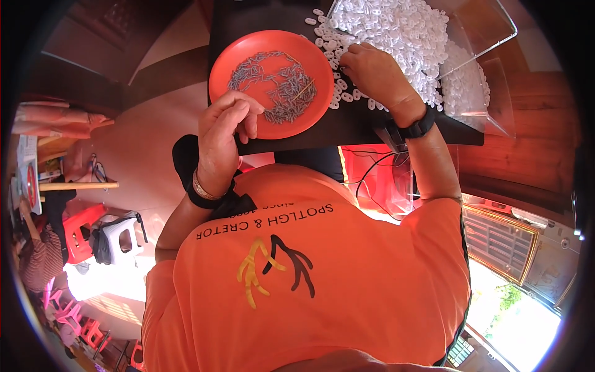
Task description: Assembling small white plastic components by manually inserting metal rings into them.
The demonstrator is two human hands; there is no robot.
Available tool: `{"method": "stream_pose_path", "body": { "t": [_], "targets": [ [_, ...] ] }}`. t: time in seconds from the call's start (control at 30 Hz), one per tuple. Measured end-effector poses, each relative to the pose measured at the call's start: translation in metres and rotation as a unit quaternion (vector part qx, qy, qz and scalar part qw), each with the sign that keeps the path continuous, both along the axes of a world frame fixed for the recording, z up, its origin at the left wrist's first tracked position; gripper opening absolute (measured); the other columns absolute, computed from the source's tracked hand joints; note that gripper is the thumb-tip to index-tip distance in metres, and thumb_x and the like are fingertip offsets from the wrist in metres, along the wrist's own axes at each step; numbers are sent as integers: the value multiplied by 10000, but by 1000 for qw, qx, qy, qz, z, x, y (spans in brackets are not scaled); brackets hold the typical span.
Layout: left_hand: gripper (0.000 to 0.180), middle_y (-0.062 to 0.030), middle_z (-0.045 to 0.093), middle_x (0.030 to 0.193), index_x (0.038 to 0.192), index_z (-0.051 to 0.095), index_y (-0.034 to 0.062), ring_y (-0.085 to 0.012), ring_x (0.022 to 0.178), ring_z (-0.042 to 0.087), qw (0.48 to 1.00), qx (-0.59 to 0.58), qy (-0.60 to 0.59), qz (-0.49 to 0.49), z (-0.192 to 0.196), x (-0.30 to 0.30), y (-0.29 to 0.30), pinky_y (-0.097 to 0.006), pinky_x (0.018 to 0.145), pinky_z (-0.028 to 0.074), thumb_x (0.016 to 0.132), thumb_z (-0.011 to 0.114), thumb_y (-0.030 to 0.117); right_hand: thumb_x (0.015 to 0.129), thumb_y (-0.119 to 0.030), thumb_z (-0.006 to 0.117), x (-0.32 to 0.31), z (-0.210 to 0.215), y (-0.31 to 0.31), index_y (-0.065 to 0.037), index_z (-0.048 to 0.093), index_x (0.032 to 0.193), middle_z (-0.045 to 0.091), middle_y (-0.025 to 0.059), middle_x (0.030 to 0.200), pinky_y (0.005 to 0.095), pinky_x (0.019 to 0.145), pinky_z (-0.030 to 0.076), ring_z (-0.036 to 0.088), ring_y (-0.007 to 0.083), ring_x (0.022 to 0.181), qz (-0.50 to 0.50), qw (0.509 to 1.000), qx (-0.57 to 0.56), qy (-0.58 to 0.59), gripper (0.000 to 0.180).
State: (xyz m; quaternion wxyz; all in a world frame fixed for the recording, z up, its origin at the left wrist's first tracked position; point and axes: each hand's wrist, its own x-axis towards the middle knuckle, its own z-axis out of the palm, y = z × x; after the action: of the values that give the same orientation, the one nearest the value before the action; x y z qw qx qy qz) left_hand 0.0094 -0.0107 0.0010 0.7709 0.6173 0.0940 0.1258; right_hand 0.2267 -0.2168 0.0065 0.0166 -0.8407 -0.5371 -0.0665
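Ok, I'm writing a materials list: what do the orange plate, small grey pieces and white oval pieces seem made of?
Orange plate: probably plastic, smooth, evenly coloured.
Small grey pieces: perhaps metal, dull-looking, by their grey tone; too small to be sure.
White oval pieces: likely moulded plastic, smooth-looking, alike in shape.

Plate (pixel 224 71) is bright orange-red, slim bits (pixel 288 93) are grey, oval pieces (pixel 396 31) plain white, worktop (pixel 248 12) blackish, shirt (pixel 365 273) loud orange with a yellow-and-black print (pixel 270 263).

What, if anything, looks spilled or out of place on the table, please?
Some small white pieces lie scattered on the dark table between the orange plate and the main white heap, near the right hand, as if spilled.
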Motion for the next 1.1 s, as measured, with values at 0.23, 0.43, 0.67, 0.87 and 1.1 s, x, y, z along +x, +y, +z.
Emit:
{"method": "stream_pose_path", "body": {
  "t": [0.23,0.43,0.67,0.87,1.1],
  "targets": [
    [251,-7,503,615,824,605,12,-75,556,465,1000,1,-2,-4,1,-2,-3,-208,501,329,897,434,181,771,-139,615,6,3,2,-48,576,799,588,100,819,406,726,474,577,302,841,-7,1000,7,21,103],
    [224,-2,498,623,848,602,13,-63,565,449,1000,21,-15,1,4,-3,-2,-206,508,316,902,453,172,772,-131,641,-8,21,0,-42,575,788,581,97,770,383,665,467,581,289,748,2,995,86,42,112],
    [197,-14,502,703,929,529,0,-74,652,437,986,140,-32,-84,13,8,-11,-228,600,384,942,462,185,809,-62,678,-87,46,29,-15,608,811,590,11,737,225,582,433,531,65,644,11,848,260,462,84],
    [261,-20,522,696,853,513,19,-78,641,480,994,52,-10,-99,2,3,-7,-211,562,376,937,449,258,806,-46,687,-113,22,49,-16,598,831,592,19,748,222,568,456,562,85,631,26,862,317,395,97],
    [257,-37,547,700,826,516,29,-86,616,514,994,40,-5,-104,-1,-1,5,-205,530,375,916,457,262,758,-20,713,-121,21,57,-38,633,909,618,53,787,272,605,519,649,162,723,96,890,355,271,172]
  ]
}}
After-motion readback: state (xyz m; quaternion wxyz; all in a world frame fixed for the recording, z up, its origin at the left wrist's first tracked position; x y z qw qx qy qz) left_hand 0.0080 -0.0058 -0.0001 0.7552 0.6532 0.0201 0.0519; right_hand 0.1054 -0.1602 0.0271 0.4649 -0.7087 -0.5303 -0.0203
